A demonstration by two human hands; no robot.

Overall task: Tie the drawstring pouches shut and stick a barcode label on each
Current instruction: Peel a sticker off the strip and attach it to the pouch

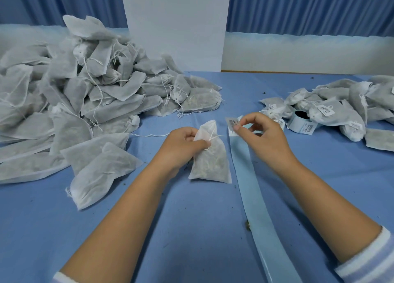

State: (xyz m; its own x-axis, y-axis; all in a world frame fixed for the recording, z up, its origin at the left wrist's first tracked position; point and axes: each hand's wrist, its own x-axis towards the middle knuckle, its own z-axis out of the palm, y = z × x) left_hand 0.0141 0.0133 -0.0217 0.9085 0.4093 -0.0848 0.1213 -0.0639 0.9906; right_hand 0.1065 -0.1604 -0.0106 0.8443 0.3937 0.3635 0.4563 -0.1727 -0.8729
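My left hand grips the neck of a white drawstring pouch filled with dried herbs; its string is knotted and its body lies on the blue table. To the right, my right hand pinches a barcode label between thumb and forefinger, held just above the pale blue backing strip. The strip runs from the label roll towards me. Label and pouch are apart.
A big heap of unlabelled pouches fills the left of the table. A smaller pile of labelled pouches lies at the right, around the roll. A white board stands at the back. Dark crumbs dot the blue cloth.
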